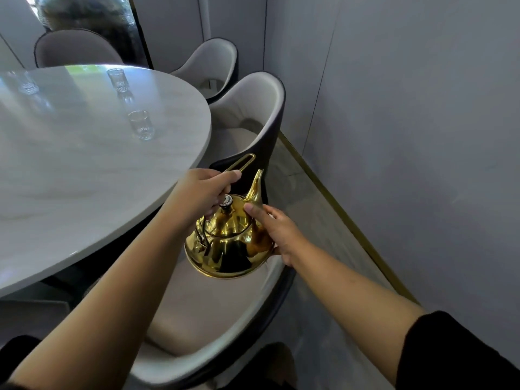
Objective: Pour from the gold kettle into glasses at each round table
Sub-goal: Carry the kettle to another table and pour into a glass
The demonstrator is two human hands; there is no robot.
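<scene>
The gold kettle point(229, 240) is shown held in the air beside the round table point(84, 175), above the seat of the nearest chair point(213, 313) and not resting on anything. The left hand point(202, 194) is closed around the overhead bail handle point(242, 161), the fingers wrapped over it just above the lid knob point(226, 201); the right hand point(277, 232) is laid flat against the kettle's right flank, fingers extended, with the index fingertip touching the shoulder near the root of the spout point(256, 185), so that it steadies rather than clamps. The spout is directed away from the person, toward the dark-backed chair point(253, 119) ahead. Three clear glasses stand on the tabletop: a near glass point(141, 125), a far glass point(118, 80) and a third glass point(26, 83) at the left edge; whether they hold liquid cannot be told. The polished metal body is judged rigid, smooth and slippery, and, if filled, fairly heavy, with contents that would shift as it is tilted; its wall may also be warm. The bail is therefore judged the proper carrying point, a second hand low on the body being kept for controlling the tilt. The glasses are judged light, fragile and easily tipped by a spout brought too close.
</scene>
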